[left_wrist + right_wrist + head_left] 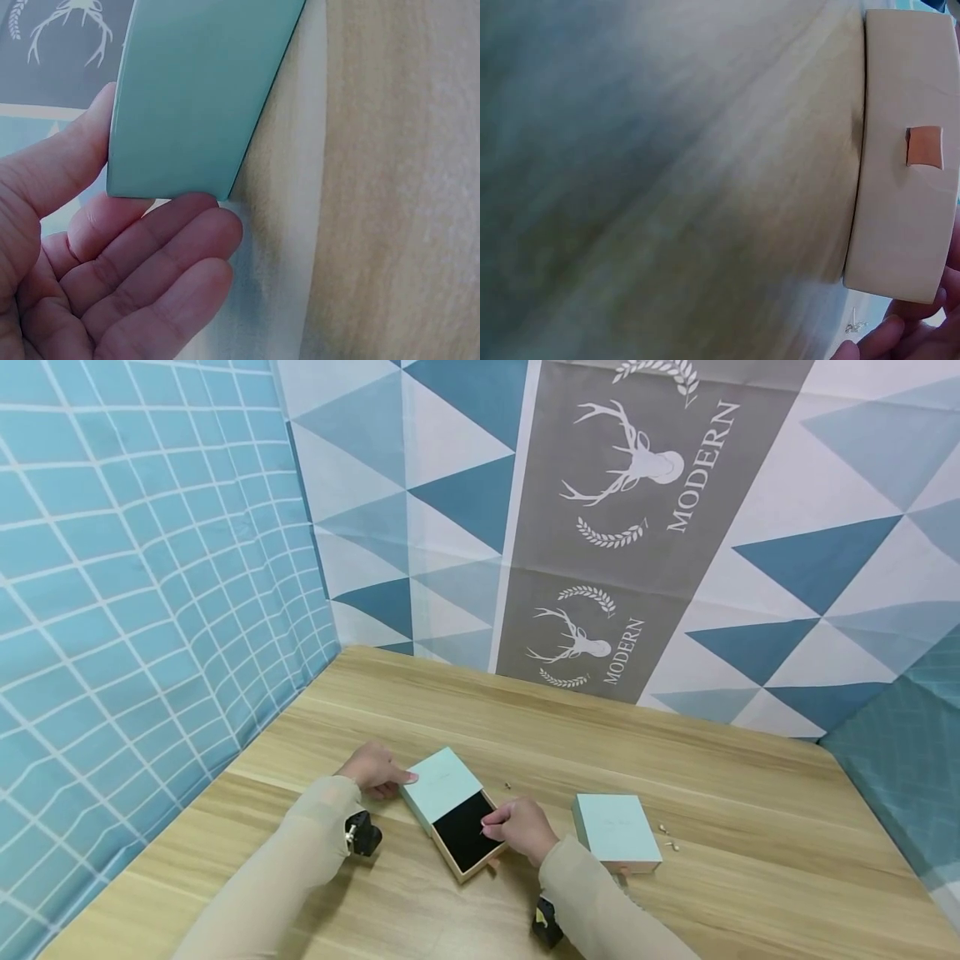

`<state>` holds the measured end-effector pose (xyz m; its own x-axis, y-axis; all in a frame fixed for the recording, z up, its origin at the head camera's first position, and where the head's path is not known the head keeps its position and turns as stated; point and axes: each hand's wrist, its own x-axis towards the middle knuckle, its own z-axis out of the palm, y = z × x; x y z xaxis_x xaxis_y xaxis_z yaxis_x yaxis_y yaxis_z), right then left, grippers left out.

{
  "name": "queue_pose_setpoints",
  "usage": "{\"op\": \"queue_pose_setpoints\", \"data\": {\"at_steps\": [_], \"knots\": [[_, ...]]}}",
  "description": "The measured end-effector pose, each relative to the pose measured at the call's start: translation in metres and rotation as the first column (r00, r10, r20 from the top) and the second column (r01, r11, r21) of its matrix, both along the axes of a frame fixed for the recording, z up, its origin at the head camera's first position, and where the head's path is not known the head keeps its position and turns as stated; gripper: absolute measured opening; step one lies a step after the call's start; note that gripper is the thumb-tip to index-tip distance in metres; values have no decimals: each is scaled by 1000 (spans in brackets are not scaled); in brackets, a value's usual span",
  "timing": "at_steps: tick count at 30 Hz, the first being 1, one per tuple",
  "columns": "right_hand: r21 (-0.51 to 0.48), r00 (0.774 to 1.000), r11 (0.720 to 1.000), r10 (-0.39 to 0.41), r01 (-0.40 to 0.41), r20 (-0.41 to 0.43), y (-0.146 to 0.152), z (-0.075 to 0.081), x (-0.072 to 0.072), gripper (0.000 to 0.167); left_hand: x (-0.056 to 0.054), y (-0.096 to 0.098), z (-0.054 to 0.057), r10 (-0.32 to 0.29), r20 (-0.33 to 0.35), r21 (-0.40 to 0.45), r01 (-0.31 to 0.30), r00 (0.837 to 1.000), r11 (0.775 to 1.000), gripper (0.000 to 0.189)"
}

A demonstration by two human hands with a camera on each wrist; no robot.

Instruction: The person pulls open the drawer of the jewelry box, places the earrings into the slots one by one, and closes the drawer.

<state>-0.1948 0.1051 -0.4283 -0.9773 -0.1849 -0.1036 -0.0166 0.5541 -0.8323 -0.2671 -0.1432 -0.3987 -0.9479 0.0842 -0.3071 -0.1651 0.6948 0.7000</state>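
Observation:
A mint-green jewelry box lies on the table with its drawer, lined in black, pulled partly out. My left hand grips the box's far left corner, thumb on its lid. In the left wrist view, the thumb lies along one face of the green sleeve and the fingers curl at its end. Over the drawer, my right hand pinches a small, thin, light piece between thumb and index finger; its kind cannot be told. The right wrist view shows the drawer's pale front with an orange-brown pull tab.
A second mint-green box, closed, lies to the right. Beside it are several tiny metallic pieces, and another small piece lies behind the drawer. The wooden table meets patterned cloth walls at the back.

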Motion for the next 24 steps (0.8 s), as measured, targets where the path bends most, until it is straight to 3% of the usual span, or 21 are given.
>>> {"op": "queue_pose_setpoints", "data": {"at_steps": [24], "knots": [[45, 997, 998, 56, -54, -45, 3, 2, 1, 5, -1, 0, -1, 29, 20, 26, -29, 999, 999, 44]]}}
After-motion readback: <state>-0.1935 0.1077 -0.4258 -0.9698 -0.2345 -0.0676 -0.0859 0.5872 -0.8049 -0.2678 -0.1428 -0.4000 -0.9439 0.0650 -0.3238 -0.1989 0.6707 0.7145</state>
